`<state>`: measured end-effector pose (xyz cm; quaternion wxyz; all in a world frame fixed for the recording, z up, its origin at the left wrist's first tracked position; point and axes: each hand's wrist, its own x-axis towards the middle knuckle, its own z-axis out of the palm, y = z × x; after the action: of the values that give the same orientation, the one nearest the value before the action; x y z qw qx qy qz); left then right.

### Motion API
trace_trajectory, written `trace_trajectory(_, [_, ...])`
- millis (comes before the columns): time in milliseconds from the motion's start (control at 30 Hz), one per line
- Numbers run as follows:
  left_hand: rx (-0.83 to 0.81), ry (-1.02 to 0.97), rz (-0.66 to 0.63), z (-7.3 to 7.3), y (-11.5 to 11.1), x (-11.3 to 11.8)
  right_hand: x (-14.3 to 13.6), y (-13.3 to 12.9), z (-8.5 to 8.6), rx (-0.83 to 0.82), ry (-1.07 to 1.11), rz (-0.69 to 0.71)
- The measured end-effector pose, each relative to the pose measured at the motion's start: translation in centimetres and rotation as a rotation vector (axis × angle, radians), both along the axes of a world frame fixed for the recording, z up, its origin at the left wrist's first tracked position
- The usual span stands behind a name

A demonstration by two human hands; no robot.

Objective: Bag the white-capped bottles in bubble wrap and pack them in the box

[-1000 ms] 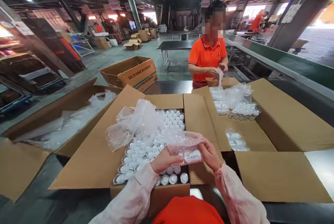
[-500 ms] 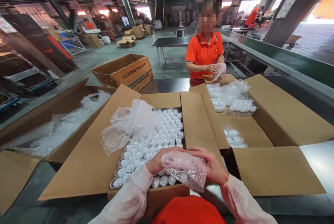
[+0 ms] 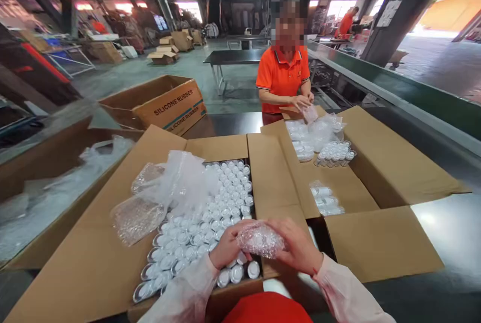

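Observation:
Between my two hands is a small bubble-wrap bundle; what is inside it cannot be made out. My left hand grips its left end, and my right hand curls round its right end. Both are above the near right corner of an open cardboard box. Rows of small clear containers with white tops fill that box. Loose bubble-wrap bags lie on top of them and over the left flap.
On the right, another open carton holds wrapped bundles and a group of bare containers. A co-worker handles bubble wrap behind it. A left box holds plastic wrap; a "SILICONE RUBBER" carton stands behind.
The bubble wrap in my hands has gone from a loose hanging end to a compact bundle. The co-worker's hands have lowered toward the right carton. My view has turned slightly right.

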<state>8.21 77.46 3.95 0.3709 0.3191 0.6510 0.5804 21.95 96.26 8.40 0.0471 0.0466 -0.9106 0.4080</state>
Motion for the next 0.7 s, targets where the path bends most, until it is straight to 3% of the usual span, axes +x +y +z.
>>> trace_trajectory(133, [0.144,0.2,-0.124,0.2,1.3,0.1,0.7,1.2,-0.2,-0.096,-0.087,-0.108])
trace_trajectory(200, [0.124,0.294,-0.125,0.1,2.4,0.5,1.0,1.9,0.0,-0.135,-0.204,-0.172])
trace_trajectory(267, [0.025,0.285,-0.07,-0.1,3.9,1.2,1.1,2.6,0.6,-0.014,-0.24,-0.124])
trace_trajectory(367, [-0.08,0.027,-0.016,-0.5,6.5,2.2,0.8,4.6,1.8,0.293,-0.217,-0.008])
trace_trajectory(433, [-0.068,-0.131,0.007,-0.6,7.9,2.3,0.1,7.7,2.2,0.455,-0.26,-0.025])
trace_trajectory(533, [-0.027,-0.19,0.133,-0.6,8.6,1.6,-1.8,15.4,1.3,0.598,-0.299,-0.277])
trace_trajectory(600, [-0.05,-0.188,0.243,-0.7,8.2,0.8,-3.5,21.1,-0.6,0.528,-0.316,-0.507])
trace_trajectory(700, [-0.111,-0.192,0.348,-0.9,6.9,-0.3,-6.1,26.8,-4.5,0.435,-0.305,-0.59])
